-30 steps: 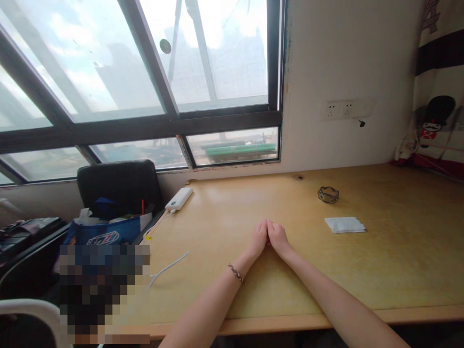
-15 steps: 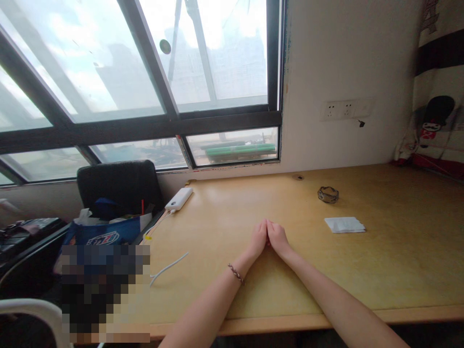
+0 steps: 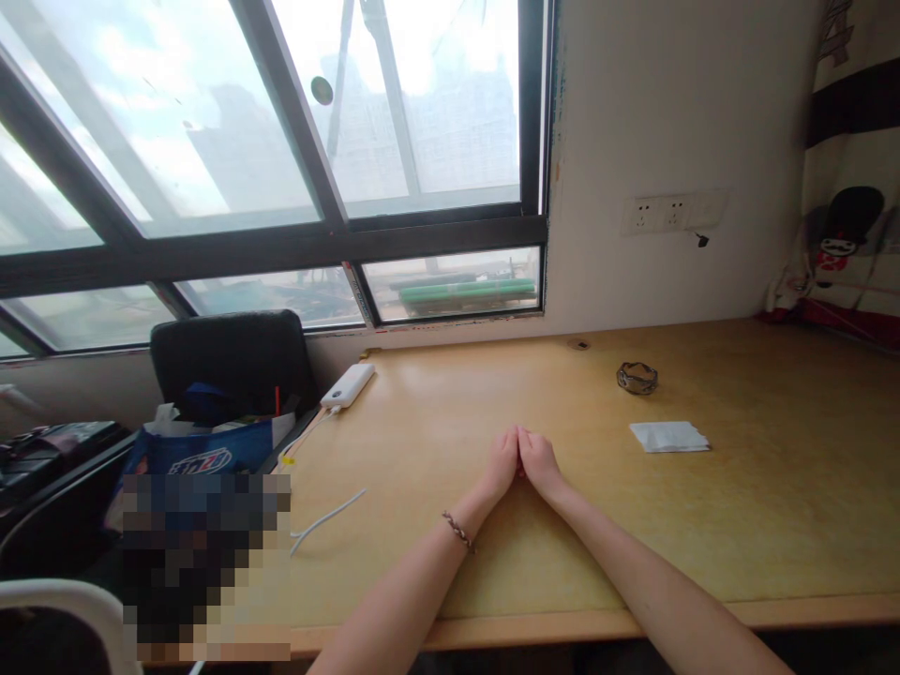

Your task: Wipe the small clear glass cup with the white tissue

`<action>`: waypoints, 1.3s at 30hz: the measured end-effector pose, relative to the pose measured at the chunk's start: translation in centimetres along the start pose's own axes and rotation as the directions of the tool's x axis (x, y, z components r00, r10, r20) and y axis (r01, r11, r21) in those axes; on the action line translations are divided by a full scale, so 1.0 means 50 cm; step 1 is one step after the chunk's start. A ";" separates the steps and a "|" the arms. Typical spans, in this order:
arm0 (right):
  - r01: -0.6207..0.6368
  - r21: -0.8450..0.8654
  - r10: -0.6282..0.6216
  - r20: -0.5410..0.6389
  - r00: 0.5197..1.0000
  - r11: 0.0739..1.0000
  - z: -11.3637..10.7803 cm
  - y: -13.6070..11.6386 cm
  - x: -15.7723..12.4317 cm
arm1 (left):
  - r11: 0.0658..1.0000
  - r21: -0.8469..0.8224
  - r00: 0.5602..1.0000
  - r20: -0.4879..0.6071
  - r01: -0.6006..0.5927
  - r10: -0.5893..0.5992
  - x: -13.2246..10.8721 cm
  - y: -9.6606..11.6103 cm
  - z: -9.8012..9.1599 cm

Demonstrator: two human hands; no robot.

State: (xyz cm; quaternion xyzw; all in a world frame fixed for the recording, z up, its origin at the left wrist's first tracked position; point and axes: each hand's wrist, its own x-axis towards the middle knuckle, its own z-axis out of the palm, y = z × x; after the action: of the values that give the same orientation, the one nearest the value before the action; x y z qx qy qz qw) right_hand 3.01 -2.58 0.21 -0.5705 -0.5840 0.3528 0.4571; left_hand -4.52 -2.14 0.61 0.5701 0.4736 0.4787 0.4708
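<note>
My left hand [image 3: 504,461] and my right hand [image 3: 538,461] rest on the wooden table [image 3: 422,562], pressed against each other. Their fingers are folded inward, mostly hidden between the two hands, and no object shows in either one. A braided bracelet [image 3: 458,532] circles my left wrist. To the right of my right hand lies a folded white paper [image 3: 669,436], apart from it. Farther back is a dark ring-shaped thing with a see-through look [image 3: 637,378], perhaps an ashtray.
A white power bank [image 3: 348,385] with a cable plugged in lies at the table's left edge. A loose white cable [image 3: 330,516] is nearer. Beyond that edge stand a black chair [image 3: 229,352] and a blue bag [image 3: 203,459]. Wall sockets [image 3: 659,214] and a curtain [image 3: 854,197] are at right.
</note>
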 end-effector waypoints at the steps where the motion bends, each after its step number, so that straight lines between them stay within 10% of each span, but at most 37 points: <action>1: 0.000 0.000 0.000 0.000 1.000 1.000 0.000 0.000 0.000 | 1.000 0.000 1.000 -0.002 -0.001 0.001 0.000 0.001 0.000; 21: 0.016 -0.105 -0.013 0.024 1.000 0.994 0.002 0.007 0.004 | 1.000 -0.001 1.000 -0.003 -0.008 0.008 0.007 -0.015 0.001; 33: 0.041 -0.679 0.012 0.073 0.997 0.733 -0.055 -0.022 0.015 | 0.999 -0.003 0.997 0.072 -0.035 0.035 0.020 -0.018 -0.007; 39: -0.222 -0.801 -0.052 -0.301 0.952 0.556 -0.103 -0.005 0.043 | 0.989 -0.126 0.978 0.202 0.080 -0.053 0.016 -0.030 -0.004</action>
State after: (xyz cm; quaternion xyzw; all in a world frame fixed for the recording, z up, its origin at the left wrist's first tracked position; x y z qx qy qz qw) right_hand 7.90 -1.02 2.43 -0.7906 -0.5785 -0.0280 0.1987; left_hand -4.80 -1.15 -0.78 0.5661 0.4101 0.4341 0.5683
